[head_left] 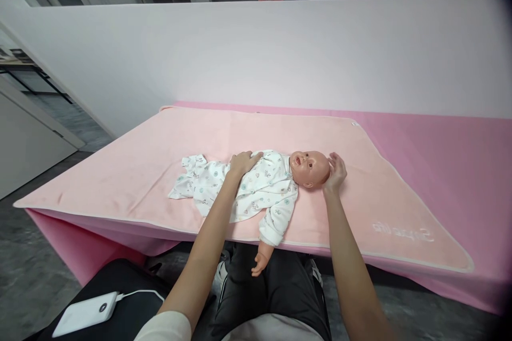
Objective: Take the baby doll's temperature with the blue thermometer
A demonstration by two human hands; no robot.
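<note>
A baby doll [264, 178] lies on its back across a peach blanket [136, 154], its head to the right. It wears a white printed romper [256, 197], and its near arm [262, 259] hangs over the table's front edge. My left hand [244, 162] rests flat on the doll's belly, fingers stretched out. Beside the crown of the doll's head [314, 169] is my right hand [336, 171], loosely curved against it with the fingers not closed. Part of that palm is hidden from view.
Pink cloth [452, 154] covers the table beneath the blanket and hangs down in front. A white wall [260, 58] rises behind. At lower left, a white power bank [86, 313] with a cable lies on a black surface.
</note>
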